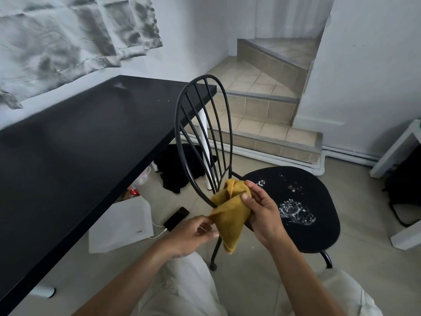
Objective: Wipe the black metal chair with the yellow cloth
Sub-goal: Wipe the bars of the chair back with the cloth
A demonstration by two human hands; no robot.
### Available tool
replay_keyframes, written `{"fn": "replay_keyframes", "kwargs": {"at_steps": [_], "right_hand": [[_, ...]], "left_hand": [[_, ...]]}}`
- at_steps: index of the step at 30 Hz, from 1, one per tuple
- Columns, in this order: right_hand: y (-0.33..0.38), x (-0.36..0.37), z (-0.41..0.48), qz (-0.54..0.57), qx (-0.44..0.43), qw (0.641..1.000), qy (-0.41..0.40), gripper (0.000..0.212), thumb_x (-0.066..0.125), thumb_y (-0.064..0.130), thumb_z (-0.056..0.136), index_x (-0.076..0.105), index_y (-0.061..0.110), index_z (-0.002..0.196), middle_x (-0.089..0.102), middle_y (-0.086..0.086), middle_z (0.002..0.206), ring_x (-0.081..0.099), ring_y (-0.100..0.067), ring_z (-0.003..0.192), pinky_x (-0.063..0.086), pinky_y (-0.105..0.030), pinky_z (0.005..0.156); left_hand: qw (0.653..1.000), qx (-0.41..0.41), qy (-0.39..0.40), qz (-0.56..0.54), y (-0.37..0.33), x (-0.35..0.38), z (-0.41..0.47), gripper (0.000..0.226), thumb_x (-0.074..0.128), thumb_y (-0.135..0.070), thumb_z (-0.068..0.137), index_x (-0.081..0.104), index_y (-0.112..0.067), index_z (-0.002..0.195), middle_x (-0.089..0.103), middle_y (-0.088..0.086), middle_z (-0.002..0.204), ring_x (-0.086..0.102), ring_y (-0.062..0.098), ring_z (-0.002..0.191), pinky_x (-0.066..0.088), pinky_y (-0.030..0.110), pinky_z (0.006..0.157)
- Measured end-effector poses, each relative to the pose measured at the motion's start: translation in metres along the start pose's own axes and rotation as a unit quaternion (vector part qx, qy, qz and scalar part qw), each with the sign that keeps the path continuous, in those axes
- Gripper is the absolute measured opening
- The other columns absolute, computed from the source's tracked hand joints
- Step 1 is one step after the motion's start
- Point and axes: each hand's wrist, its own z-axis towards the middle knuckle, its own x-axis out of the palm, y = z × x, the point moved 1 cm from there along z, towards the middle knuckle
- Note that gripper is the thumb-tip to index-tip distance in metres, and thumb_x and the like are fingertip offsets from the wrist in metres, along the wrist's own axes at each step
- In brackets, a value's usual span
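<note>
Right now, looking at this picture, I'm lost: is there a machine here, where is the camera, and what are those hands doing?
No machine here: a person works with two bare hands. The single picture comes from a camera worn on the head, looking down. The left hand pinches a corner of the yellow cloth, and the right hand has the bunched rest in its grip. Beyond them stands the black metal chair, with white foamy spots on its seat. A black table stands on the left.
</note>
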Motion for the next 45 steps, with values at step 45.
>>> {"fn": "replay_keyframes", "kwargs": {"at_steps": [45], "right_hand": [[0.133, -0.064, 0.045, -0.646, -0.09, 0.741, 0.162, 0.006, 0.059, 0.029, 0.097, 0.061, 0.025, 0.094, 0.062, 0.012, 0.074, 0.053, -0.003, 0.062, 0.046, -0.029, 0.064]], "left_hand": [[0.966, 0.16, -0.177, 0.1, -0.111, 0.0, 0.063, 0.01, 0.056, -0.024, 0.096, 0.063, -0.019, 0.091, 0.063, -0.005, 0.085, 0.061, 0.013, 0.08, 0.044, 0.021, 0.062]]}}
